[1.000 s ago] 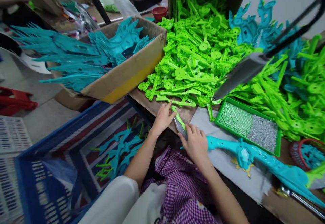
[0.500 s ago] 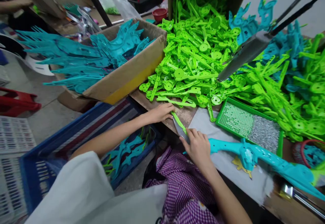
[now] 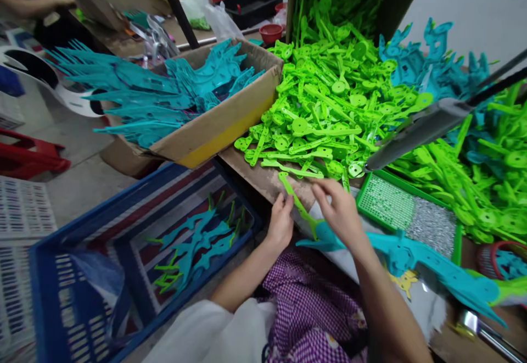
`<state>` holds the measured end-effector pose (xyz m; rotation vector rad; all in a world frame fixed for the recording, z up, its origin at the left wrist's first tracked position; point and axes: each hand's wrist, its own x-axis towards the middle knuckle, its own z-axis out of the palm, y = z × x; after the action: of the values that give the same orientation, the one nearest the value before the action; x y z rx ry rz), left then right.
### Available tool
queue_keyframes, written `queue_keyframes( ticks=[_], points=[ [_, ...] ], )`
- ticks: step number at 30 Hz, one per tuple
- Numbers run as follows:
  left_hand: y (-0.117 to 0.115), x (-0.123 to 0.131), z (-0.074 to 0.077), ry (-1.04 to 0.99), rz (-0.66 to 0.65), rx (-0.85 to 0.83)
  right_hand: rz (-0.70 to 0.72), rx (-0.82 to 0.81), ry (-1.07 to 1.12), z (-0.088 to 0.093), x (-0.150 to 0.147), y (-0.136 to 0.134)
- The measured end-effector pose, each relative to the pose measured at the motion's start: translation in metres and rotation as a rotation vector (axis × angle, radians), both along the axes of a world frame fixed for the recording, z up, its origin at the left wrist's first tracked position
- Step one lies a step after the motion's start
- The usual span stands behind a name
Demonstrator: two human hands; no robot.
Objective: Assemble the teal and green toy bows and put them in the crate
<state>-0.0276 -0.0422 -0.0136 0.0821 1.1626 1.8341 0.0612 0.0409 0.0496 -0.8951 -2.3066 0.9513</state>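
left grip [image 3: 282, 221] has quit the green arm tip [image 3: 283, 178] — seemingly freeing it. it's curled, right grip [image 3: 340, 209] parted — contents unclear.

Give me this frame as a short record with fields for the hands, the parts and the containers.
left hand: the person's left hand is beside a green arm; contact unclear
right hand: the right hand is over one end of a long teal part; grip unclear
loose parts: green pile across the table
cardboard box: holds teal parts
blue crate: at lower left, teal and green pieces inside
green tray: small silvery pieces
grey tool: tip just beyond the tray
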Motion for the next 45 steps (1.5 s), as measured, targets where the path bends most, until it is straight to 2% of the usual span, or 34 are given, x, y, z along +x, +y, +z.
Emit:
queue_keyframes(
  ticks=[2, 4, 7, 10, 13, 19, 25, 36, 41, 45],
  points=[
    [0.007, 0.007, 0.003, 0.046, 0.099, 0.014, 0.02, -0.103, 0.056, 0.007, -0.027, 0.027],
    [0.015, 0.011, 0.007, 0.065, 0.177, -0.023, 0.156, -0.247, 0.049, 0.011, -0.053, 0.044],
    [0.026, 0.012, 0.011, 0.113, 0.308, -0.099, 0.31, -0.394, 0.053, 0.015, -0.076, 0.052],
    [0.033, 0.011, 0.013, 0.265, 0.356, -0.087, 0.404, -0.462, 0.03, 0.021, -0.077, 0.05],
    [0.036, 0.011, 0.012, 0.369, 0.357, -0.086, 0.428, -0.379, 0.012, 0.024, -0.073, 0.048],
    [0.038, 0.013, 0.002, 0.413, 0.397, -0.058, 0.333, -0.235, 0.066, 0.017, -0.074, 0.044],
    [0.042, 0.016, -0.001, 0.609, 0.565, -0.097, 0.297, -0.196, 0.056, 0.019, -0.073, 0.043],
    [0.04, 0.008, 0.002, 0.705, 0.464, -0.089, 0.222, -0.023, -0.007, 0.028, -0.072, 0.036],
    [0.039, -0.003, 0.004, 0.839, 0.515, -0.128, 0.17, 0.041, -0.056, 0.026, -0.073, 0.035],
    [0.043, -0.007, 0.005, 0.858, 0.553, -0.073, 0.116, 0.036, -0.095, 0.018, -0.076, 0.042]
  ],
)
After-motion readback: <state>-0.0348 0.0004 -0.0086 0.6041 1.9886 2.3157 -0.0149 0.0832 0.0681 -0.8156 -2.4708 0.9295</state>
